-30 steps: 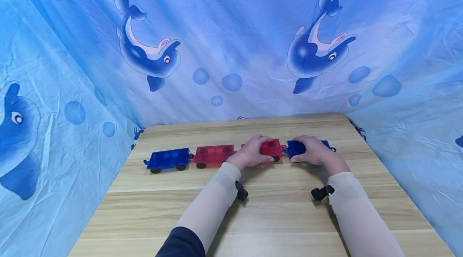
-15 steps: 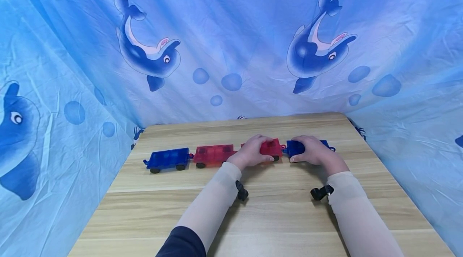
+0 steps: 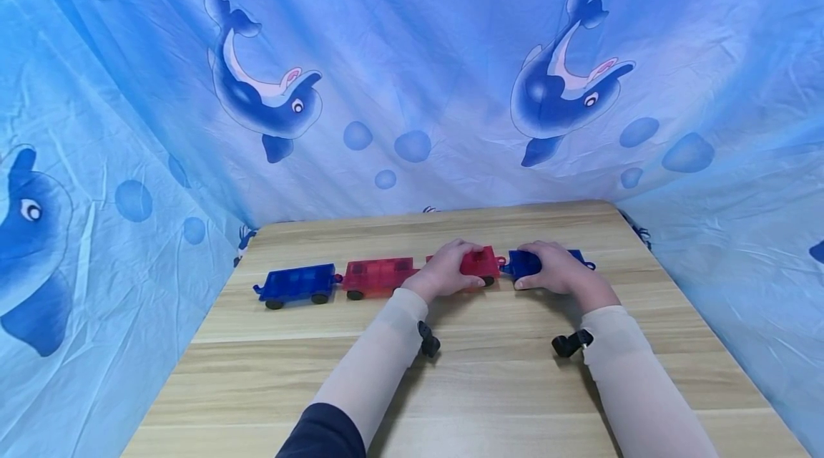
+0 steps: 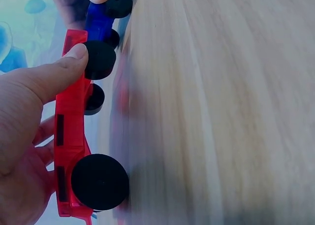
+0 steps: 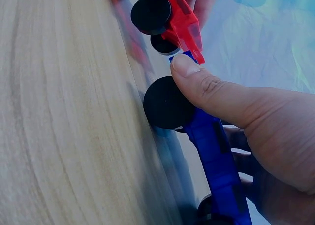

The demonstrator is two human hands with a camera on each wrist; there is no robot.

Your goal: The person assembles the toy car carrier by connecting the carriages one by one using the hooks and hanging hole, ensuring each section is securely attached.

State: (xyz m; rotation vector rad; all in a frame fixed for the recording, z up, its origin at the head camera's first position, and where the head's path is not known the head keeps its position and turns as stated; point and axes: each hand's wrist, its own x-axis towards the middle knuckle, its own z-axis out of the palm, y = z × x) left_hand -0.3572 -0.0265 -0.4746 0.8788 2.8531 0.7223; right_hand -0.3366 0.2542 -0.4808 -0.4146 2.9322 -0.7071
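Note:
In the head view, a row of toy train cars with black wheels stands on the wooden table. My left hand grips the right-hand red car, thumb on the near side. My right hand holds the blue car at the right end. These two cars meet at their hooks, but whether the hooks are joined is too small to tell. Left of them stand another red car and a blue car. The left wrist view shows a thumb beside a wheel of the red car.
The wooden table extends in front of and behind the cars. A blue curtain with printed dolphins hangs behind the table and along both sides. Black wrist cameras sit on both sleeves.
The row of cars has slid very slightly to the left, with both hands still on the same two cars. Nothing else has visibly moved.

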